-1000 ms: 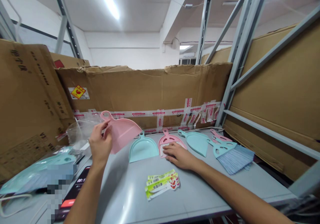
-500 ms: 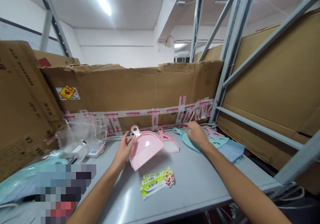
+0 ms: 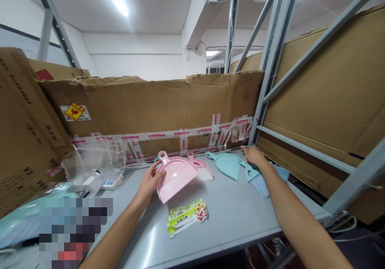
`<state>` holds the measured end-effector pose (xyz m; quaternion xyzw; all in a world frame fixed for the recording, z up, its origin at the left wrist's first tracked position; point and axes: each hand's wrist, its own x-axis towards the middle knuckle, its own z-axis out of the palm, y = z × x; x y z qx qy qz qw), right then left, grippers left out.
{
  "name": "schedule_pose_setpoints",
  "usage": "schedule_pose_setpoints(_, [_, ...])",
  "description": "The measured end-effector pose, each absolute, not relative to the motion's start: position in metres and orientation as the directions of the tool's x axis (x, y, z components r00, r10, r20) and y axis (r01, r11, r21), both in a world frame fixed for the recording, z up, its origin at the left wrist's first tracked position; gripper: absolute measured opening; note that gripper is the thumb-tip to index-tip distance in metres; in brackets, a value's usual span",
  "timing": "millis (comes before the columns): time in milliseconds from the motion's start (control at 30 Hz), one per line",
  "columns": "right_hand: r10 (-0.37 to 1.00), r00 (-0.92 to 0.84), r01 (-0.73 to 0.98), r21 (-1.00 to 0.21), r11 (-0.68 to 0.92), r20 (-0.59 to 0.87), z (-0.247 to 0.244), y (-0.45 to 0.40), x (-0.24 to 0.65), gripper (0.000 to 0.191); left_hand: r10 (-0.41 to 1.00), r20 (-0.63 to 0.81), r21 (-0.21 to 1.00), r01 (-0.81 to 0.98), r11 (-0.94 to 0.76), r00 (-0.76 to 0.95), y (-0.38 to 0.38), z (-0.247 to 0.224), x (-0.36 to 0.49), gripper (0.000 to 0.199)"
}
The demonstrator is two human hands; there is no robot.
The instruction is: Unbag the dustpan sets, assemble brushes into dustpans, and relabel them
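My left hand [image 3: 150, 185] grips a pink dustpan [image 3: 177, 176] near its handle, tilted over the grey table [image 3: 228, 217]. Behind the pan's right edge lies a pink brush [image 3: 203, 170] with white bristles. My right hand [image 3: 253, 156] is at the back right, over a pink handle that it mostly covers; whether it grips this is unclear. Left of this hand rests a teal dustpan [image 3: 227, 166]. A teal brush [image 3: 250, 173] with blue bristles lies just below the hand. Green and white printed cards [image 3: 187, 217] are fanned out at the middle of the table.
Clear plastic packaging [image 3: 93, 160] and a white device [image 3: 112, 183] sit at the left, with bagged teal items [image 3: 27, 211] nearer me. A large cardboard box [image 3: 162, 108] stands along the back. Metal shelf posts [image 3: 272, 56] rise at the right.
My right hand has moved right, away from the teal dustpan, which now shows fully. The teal brush sits lower and further left. My left hand still holds the pink dustpan. The view has shifted slightly.
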<state>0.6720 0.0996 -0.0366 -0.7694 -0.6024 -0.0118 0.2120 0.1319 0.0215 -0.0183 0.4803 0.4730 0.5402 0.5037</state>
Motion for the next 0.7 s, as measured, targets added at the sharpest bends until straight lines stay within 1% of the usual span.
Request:
schedule_pose_setpoints(100, [0.889, 0.278, 0.931, -0.329, -0.156, 0.364, -0.032, 0.099, 0.673, 0.068, 0.997, 0.052, 0.993, -0.101, -0.058, -0.059, 0.023, -0.019, 0.131, 0.104])
schedule_pose_setpoints(167, [0.824, 0.257, 0.932, -0.355, -0.073, 0.505, -0.026, 0.095, 0.673, 0.064, 0.996, 0.058, 0.992, -0.107, -0.065, -0.072, 0.023, -0.019, 0.131, 0.101])
schedule_pose_setpoints(233, [0.69, 0.219, 0.922, -0.379, 0.085, 0.69, -0.018, 0.089, 0.669, 0.06, 0.995, 0.062, 0.992, -0.108, -0.07, -0.081, 0.023, -0.02, 0.131, 0.095])
schedule_pose_setpoints(300, [0.516, 0.197, 0.894, -0.368, 0.254, 0.834, -0.007, 0.08, 0.662, 0.058, 0.995, 0.056, 0.991, -0.115, -0.065, -0.08, 0.023, -0.02, 0.132, 0.088])
schedule_pose_setpoints(400, [0.344, 0.207, 0.855, -0.34, 0.392, 0.916, 0.007, 0.065, 0.647, 0.055, 0.998, 0.035, 0.988, -0.146, -0.043, -0.059, 0.022, -0.021, 0.136, 0.081])
schedule_pose_setpoints(467, [0.287, 0.253, 0.81, -0.365, 0.46, 0.924, 0.013, 0.059, 0.634, 0.059, 0.998, 0.024, 0.984, -0.177, -0.034, -0.055, 0.02, -0.02, 0.139, 0.078])
schedule_pose_setpoints(500, [0.279, 0.295, 0.765, -0.401, 0.504, 0.914, 0.014, 0.057, 0.627, 0.063, 0.998, 0.017, 0.98, -0.197, -0.028, -0.058, 0.019, -0.02, 0.14, 0.077])
schedule_pose_setpoints(567, [0.318, 0.41, 0.595, -0.515, 0.617, 0.855, 0.015, 0.057, 0.611, 0.073, 0.998, -0.008, 0.97, -0.242, -0.008, -0.068, 0.018, -0.02, 0.143, 0.078])
schedule_pose_setpoints(600, [0.362, 0.472, 0.458, -0.574, 0.679, 0.804, 0.015, 0.058, 0.603, 0.075, 0.997, -0.021, 0.964, -0.266, 0.002, -0.071, 0.018, -0.02, 0.144, 0.078])
schedule_pose_setpoints(667, [0.502, 0.552, 0.105, -0.653, 0.75, 0.666, 0.014, 0.062, 0.586, 0.073, 0.997, -0.033, 0.951, -0.308, 0.012, -0.064, 0.018, -0.021, 0.146, 0.078])
schedule_pose_setpoints(700, [0.591, 0.55, -0.079, -0.668, 0.74, 0.59, 0.014, 0.063, 0.578, 0.071, 0.998, -0.032, 0.946, -0.323, 0.012, -0.057, 0.018, -0.021, 0.147, 0.077])
